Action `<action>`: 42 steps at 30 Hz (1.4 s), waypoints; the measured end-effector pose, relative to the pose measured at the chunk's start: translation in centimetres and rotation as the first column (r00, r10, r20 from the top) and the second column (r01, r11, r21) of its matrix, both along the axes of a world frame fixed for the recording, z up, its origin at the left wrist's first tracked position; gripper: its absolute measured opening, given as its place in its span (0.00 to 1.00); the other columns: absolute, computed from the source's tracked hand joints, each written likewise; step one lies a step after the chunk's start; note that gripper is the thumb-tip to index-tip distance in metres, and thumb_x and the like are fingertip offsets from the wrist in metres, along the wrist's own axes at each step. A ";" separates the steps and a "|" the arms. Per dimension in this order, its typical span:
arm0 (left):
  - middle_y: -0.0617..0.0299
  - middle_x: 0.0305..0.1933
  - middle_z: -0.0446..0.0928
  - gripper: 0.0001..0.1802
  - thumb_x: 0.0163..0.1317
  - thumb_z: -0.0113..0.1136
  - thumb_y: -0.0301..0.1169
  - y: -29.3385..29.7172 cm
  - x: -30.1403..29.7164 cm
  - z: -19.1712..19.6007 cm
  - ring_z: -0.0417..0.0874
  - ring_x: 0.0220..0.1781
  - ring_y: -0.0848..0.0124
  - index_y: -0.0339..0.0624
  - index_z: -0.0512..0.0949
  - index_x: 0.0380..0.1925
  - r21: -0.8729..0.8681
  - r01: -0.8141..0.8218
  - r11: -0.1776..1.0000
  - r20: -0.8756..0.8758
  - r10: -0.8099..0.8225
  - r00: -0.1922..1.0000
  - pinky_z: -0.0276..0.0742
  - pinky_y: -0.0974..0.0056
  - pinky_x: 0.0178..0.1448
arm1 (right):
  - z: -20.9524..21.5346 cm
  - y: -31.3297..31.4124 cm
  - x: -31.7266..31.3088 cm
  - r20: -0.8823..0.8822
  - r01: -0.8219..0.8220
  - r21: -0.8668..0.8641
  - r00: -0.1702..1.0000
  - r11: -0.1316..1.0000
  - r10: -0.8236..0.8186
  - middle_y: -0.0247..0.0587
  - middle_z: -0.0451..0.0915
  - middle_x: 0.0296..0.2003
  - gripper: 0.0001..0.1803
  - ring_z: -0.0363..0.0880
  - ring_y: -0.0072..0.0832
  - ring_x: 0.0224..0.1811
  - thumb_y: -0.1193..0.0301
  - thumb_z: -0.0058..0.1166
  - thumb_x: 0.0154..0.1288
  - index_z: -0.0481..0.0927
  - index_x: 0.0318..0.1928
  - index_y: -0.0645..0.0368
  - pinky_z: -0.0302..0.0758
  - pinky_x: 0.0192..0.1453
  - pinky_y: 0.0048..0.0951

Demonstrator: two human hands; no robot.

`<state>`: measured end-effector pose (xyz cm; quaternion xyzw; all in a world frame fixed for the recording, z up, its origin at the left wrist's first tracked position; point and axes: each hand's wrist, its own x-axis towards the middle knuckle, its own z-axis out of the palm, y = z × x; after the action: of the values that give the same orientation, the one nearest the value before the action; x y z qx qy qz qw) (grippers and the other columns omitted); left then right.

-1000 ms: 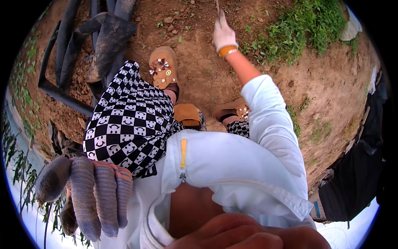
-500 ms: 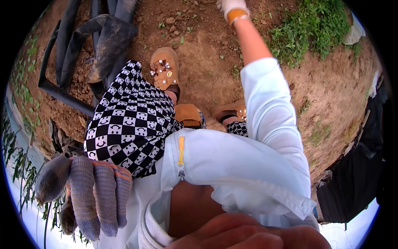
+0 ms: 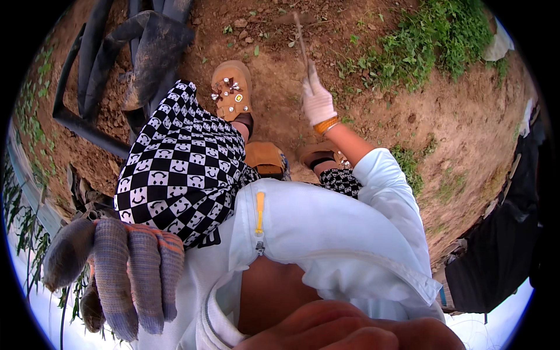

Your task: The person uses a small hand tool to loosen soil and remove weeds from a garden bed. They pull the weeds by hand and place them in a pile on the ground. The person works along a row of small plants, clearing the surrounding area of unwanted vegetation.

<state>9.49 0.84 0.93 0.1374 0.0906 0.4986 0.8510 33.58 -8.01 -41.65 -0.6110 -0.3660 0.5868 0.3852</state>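
From the head view, looked down past a pale blue jacket point(image 3: 332, 216) to bare brown soil point(image 3: 472, 128). Grasped a slender stick-like tool point(image 3: 301, 44) by its near end in the right hand point(image 3: 318, 104), clad in a whitish glove with an orange cuff point(image 3: 325, 124). Pointed the tool straight out beyond the fingertips, with its long axis running away from the body toward the upper edge and leaning slightly left, to a far end too blurred to make out. Held it to the left of a leafy green patch point(image 3: 423, 44), apart from the leaves, and up and to the right of the left tan clog point(image 3: 232, 87). Hung the left hand point(image 3: 137, 271), in a grey striped glove, at the lower left beside checkered trousers point(image 3: 169, 169), with bent fingers; could not tell its grasp, with the palm hidden. Lay well apart from the tool on that side, leaving the right hand nearer and alone in touching it. Showed also bent black tubing point(image 3: 90, 70) at the upper left and dark sheeting point(image 3: 496, 251) at the far right.
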 end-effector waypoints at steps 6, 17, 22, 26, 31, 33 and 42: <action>0.51 0.34 0.83 0.37 0.58 0.65 0.27 -0.5 -0.5 -0.6 0.85 0.29 0.60 0.44 0.60 0.67 0.043 0.020 0.999 0.018 -0.021 1.000 0.85 0.60 0.31 | 11.1 13.6 -1.3 0.155 0.227 -0.288 0.970 0.930 -0.189 0.35 0.75 0.17 0.30 0.72 0.17 0.16 0.61 0.42 0.76 0.51 0.74 0.34 0.74 0.19 0.23; 0.55 0.25 0.82 0.35 0.56 0.61 0.21 0.5 0.5 -0.6 0.83 0.18 0.65 0.34 0.63 0.65 0.011 -0.032 0.999 0.027 0.031 0.999 0.83 0.66 0.20 | 8.0 15.1 -1.9 0.118 0.105 -0.194 0.990 0.975 -0.083 0.35 0.73 0.13 0.26 0.72 0.21 0.13 0.55 0.46 0.73 0.65 0.69 0.37 0.71 0.19 0.26; 0.54 0.35 0.84 0.37 0.61 0.64 0.30 -0.3 -1.1 0.4 0.87 0.32 0.61 0.49 0.60 0.68 0.012 -0.073 0.997 -0.125 0.074 0.989 0.86 0.61 0.35 | 4.6 16.9 5.9 0.355 0.359 0.006 0.872 0.933 -0.338 0.41 0.80 0.28 0.22 0.76 0.23 0.24 0.61 0.50 0.71 0.69 0.65 0.43 0.75 0.25 0.24; 0.56 0.33 0.84 0.36 0.61 0.63 0.30 -1.0 -0.8 -0.4 0.86 0.30 0.62 0.50 0.60 0.68 0.036 -0.194 0.980 -0.091 0.196 0.976 0.86 0.62 0.34 | 5.9 18.2 5.5 0.911 -0.133 0.410 0.106 0.902 -0.398 0.49 0.80 0.37 0.23 0.80 0.42 0.39 0.66 0.60 0.61 0.75 0.54 0.62 0.79 0.45 0.38; 0.55 0.36 0.84 0.36 0.61 0.63 0.30 -0.6 0.5 -0.4 0.86 0.31 0.61 0.49 0.59 0.69 0.072 -0.162 0.984 -0.013 0.164 0.986 0.86 0.62 0.35 | 7.3 17.9 -7.2 0.803 -0.603 0.577 0.543 0.550 -0.246 0.47 0.78 0.48 0.27 0.77 0.40 0.48 0.68 0.62 0.53 0.75 0.56 0.56 0.75 0.49 0.40; 0.54 0.37 0.83 0.37 0.62 0.63 0.30 0.6 -0.8 -1.2 0.86 0.32 0.61 0.48 0.58 0.69 0.082 -0.022 0.996 0.015 0.021 1.000 0.86 0.62 0.36 | 3.8 17.8 -12.0 0.913 -0.810 0.308 0.399 0.500 0.085 0.46 0.70 0.63 0.29 0.67 0.42 0.67 0.71 0.62 0.55 0.73 0.60 0.49 0.65 0.69 0.41; 0.55 0.26 0.82 0.32 0.60 0.57 0.21 1.9 0.4 -1.2 0.82 0.18 0.66 0.30 0.62 0.65 -0.012 -0.012 1.000 0.023 0.012 1.000 0.82 0.67 0.22 | 0.6 16.1 -5.6 0.936 -0.979 0.094 0.149 0.181 0.318 0.39 0.78 0.52 0.23 0.77 0.34 0.55 0.78 0.54 0.55 0.77 0.54 0.56 0.75 0.58 0.32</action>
<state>9.88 2.72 -0.24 0.1259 0.0844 0.5047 0.8499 27.96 8.06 -41.09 -0.3022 -0.9364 0.1727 0.0441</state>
